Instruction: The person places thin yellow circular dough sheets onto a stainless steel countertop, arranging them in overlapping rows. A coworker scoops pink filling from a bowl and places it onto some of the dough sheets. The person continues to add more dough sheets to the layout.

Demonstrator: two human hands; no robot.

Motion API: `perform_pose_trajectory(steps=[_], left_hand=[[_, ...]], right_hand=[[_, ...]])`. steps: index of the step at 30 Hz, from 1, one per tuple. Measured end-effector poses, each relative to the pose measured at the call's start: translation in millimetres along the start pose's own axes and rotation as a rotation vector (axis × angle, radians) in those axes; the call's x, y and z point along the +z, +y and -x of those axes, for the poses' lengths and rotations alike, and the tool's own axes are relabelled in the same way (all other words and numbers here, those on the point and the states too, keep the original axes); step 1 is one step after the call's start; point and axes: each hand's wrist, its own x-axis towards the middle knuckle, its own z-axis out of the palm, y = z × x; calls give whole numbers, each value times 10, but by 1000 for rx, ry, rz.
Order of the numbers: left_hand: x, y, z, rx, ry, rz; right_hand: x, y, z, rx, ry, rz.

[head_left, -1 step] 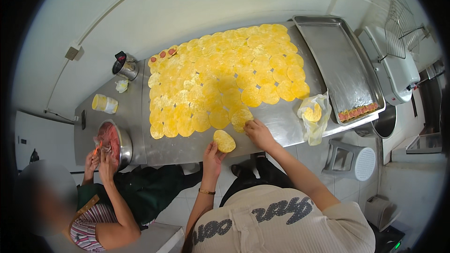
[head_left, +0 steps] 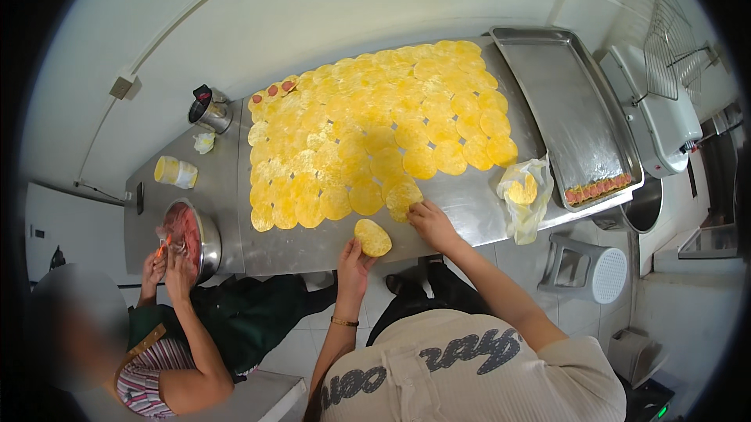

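Note:
Rows of thin, round yellow dough wrappers [head_left: 375, 117] overlap across the steel table. My left hand [head_left: 354, 267] is closed on a small stack of the same wrappers [head_left: 372, 238], held over the table's near edge. With fingers pinched, my right hand [head_left: 432, 225] grips the edge of a single wrapper [head_left: 403, 197], which lies at the near edge of the sheet and partly over its neighbours. Dabs of pink meat filling [head_left: 272, 90] sit on a few wrappers at the far left corner. More wrappers [head_left: 522, 189] lie in an opened plastic bag to my right.
A large metal tray [head_left: 559, 101] on the right holds a row of filled pieces [head_left: 598, 190] at its near end. At left, a co-worker's hands [head_left: 168, 265] work at a steel bowl [head_left: 206, 238] of pink filling. A grey stool [head_left: 587, 267] stands at the right.

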Motion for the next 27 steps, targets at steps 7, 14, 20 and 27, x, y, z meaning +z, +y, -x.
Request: perform_pose_trajectory(steps=[7, 14, 20, 27], left_hand=[[-68, -81, 95, 45, 56, 21], [-25, -160, 151, 68, 70, 75], [2, -158, 85, 23, 31, 56], [24, -149, 19, 31, -45, 22]], right_hand=[[33, 61, -180, 155, 174, -282], [-182, 346, -237, 842, 244, -841], [-197, 422, -30, 632, 383, -415], [-260, 435, -113, 550, 373, -169]])
